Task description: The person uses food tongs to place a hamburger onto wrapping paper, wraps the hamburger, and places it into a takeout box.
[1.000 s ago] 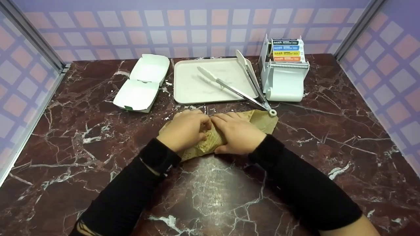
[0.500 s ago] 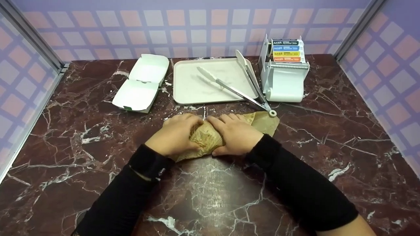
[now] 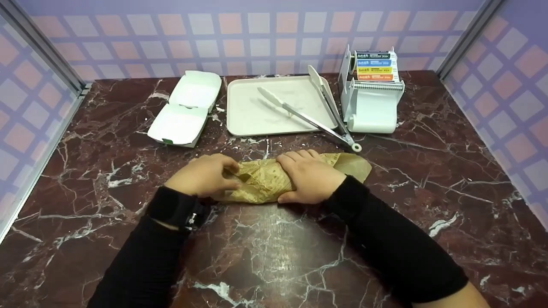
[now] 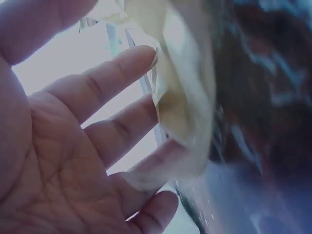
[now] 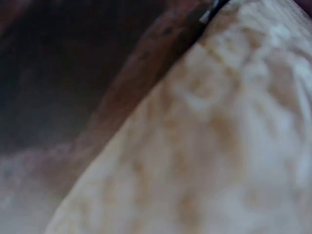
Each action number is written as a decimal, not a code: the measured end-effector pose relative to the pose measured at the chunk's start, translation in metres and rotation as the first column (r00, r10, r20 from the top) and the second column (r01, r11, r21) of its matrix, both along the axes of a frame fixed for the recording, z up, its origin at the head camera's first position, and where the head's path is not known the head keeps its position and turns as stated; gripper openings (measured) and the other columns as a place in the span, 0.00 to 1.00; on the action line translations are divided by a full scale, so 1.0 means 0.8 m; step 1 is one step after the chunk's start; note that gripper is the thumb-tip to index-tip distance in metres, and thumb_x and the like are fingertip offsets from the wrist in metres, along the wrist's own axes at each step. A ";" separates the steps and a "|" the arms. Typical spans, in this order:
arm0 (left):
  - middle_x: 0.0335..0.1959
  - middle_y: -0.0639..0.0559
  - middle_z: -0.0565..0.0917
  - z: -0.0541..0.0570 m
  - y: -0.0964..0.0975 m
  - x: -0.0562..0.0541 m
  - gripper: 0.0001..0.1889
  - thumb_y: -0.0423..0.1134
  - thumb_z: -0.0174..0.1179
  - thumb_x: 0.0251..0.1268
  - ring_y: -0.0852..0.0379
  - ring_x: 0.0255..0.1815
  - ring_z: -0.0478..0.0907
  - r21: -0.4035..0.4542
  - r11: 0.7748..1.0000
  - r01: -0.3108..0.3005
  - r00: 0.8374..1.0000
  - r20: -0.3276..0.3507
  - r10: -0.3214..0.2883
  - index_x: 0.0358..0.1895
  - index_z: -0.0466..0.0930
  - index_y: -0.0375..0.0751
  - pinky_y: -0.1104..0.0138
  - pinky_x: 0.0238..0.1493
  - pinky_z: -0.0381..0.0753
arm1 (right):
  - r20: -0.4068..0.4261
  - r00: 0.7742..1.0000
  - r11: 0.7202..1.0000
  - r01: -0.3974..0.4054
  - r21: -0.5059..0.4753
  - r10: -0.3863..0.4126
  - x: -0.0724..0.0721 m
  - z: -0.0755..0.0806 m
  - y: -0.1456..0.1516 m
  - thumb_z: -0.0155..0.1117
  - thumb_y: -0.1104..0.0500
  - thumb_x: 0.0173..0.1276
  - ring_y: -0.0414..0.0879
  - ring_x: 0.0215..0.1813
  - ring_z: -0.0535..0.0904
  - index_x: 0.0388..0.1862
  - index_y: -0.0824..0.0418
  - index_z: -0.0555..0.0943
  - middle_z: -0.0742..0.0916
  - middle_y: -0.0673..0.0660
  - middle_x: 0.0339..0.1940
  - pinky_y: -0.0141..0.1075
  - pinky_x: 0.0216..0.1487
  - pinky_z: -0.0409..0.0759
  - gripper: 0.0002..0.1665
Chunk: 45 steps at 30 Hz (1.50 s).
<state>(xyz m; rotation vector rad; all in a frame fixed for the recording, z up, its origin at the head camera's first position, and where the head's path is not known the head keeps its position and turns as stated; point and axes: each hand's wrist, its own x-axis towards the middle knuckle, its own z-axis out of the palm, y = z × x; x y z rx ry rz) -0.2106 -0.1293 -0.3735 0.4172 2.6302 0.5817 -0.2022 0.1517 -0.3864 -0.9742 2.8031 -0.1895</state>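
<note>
Only the head view takes in the whole layout: a dark marbled tabletop (image 3: 406, 179) bearing a pale tray (image 3: 244, 124), with the brown paper wrap (image 3: 269, 182) lying nearer the person. Right of the tray stands a white dispenser (image 3: 372, 111) with 4 coloured bands; left of it sits a white carton (image 3: 180, 122), its 2 halves laid back. The tongs (image 3: 314, 124) have their arms apart, tips over the tray and ring end just beside the wrap. The right hand (image 3: 314, 177) lies across the wrap right of its middle, thumb at the near edge and fingers bent over the far edge, holding it between them; its wrist view is filled mostly by blurred, creased paper. The left hand (image 3: 201, 173) is at the wrap's left end. The left wrist view adds what the head view hides: spread fingers (image 4: 112, 80), well apart, some tips touching the paper, whose translucent edge covers part of 1 finger.
</note>
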 end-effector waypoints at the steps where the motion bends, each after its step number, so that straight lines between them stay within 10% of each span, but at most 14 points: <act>1: 0.63 0.48 0.85 0.000 -0.003 -0.001 0.30 0.51 0.72 0.66 0.44 0.61 0.82 0.011 1.000 -0.022 1.000 0.011 0.022 0.69 0.77 0.49 0.41 0.70 0.76 | 0.001 1.000 1.000 0.000 0.000 0.000 0.000 0.000 0.000 0.73 0.30 0.62 0.60 0.75 0.71 0.80 0.61 0.64 0.75 0.61 0.77 0.56 0.81 0.64 0.59; 6: 0.53 0.46 0.85 0.000 -0.017 -0.007 0.29 0.47 0.70 0.68 0.46 0.50 0.83 0.016 0.996 -0.093 0.995 0.032 0.092 0.69 0.73 0.46 0.46 0.59 0.82 | 0.012 1.000 1.000 0.009 0.005 -0.009 0.002 0.001 0.000 0.72 0.30 0.63 0.60 0.78 0.69 0.84 0.61 0.60 0.72 0.61 0.80 0.57 0.83 0.61 0.61; 12: 0.38 0.48 0.84 -0.003 -0.031 -0.015 0.08 0.45 0.61 0.73 0.49 0.39 0.79 -0.029 0.998 -0.063 0.998 -0.007 0.062 0.40 0.81 0.46 0.55 0.47 0.79 | -0.012 1.000 1.000 0.009 0.019 -0.009 0.004 0.000 0.000 0.70 0.29 0.65 0.60 0.79 0.67 0.84 0.59 0.61 0.73 0.59 0.79 0.58 0.84 0.58 0.60; 23: 0.37 0.49 0.86 0.013 -0.036 -0.014 0.10 0.46 0.59 0.78 0.53 0.33 0.79 0.169 0.979 -0.114 0.992 -0.035 0.122 0.44 0.82 0.43 0.62 0.39 0.80 | -0.004 1.000 0.999 0.014 0.043 -0.013 0.012 0.001 -0.006 0.67 0.32 0.70 0.62 0.83 0.61 0.85 0.65 0.54 0.65 0.66 0.83 0.54 0.88 0.53 0.61; 34: 0.22 0.59 0.76 0.024 -0.036 -0.010 0.20 0.56 0.59 0.76 0.55 0.26 0.72 0.226 0.967 -0.113 0.993 -0.008 0.117 0.25 0.77 0.49 0.62 0.37 0.75 | 0.001 1.000 0.997 0.016 0.076 -0.016 0.017 -0.001 -0.006 0.63 0.32 0.73 0.61 0.86 0.57 0.87 0.67 0.48 0.61 0.67 0.86 0.53 0.88 0.51 0.62; 38: 0.25 0.57 0.77 0.021 -0.025 -0.009 0.16 0.49 0.58 0.77 0.57 0.27 0.75 0.407 0.896 -0.179 0.983 0.112 0.145 0.28 0.75 0.46 0.63 0.38 0.80 | 0.001 1.000 0.997 0.022 0.076 -0.022 0.017 -0.002 -0.006 0.63 0.32 0.73 0.62 0.86 0.57 0.87 0.67 0.48 0.61 0.67 0.86 0.53 0.88 0.51 0.62; 45: 0.39 0.50 0.81 0.019 0.007 -0.001 0.09 0.37 0.53 0.78 0.57 0.41 0.86 0.670 0.626 -0.400 0.911 0.365 0.193 0.36 0.75 0.36 0.59 0.52 0.92 | 0.018 0.998 0.997 0.054 0.047 -0.055 0.017 -0.002 -0.008 0.65 0.33 0.72 0.62 0.86 0.58 0.86 0.66 0.50 0.63 0.68 0.85 0.54 0.88 0.52 0.61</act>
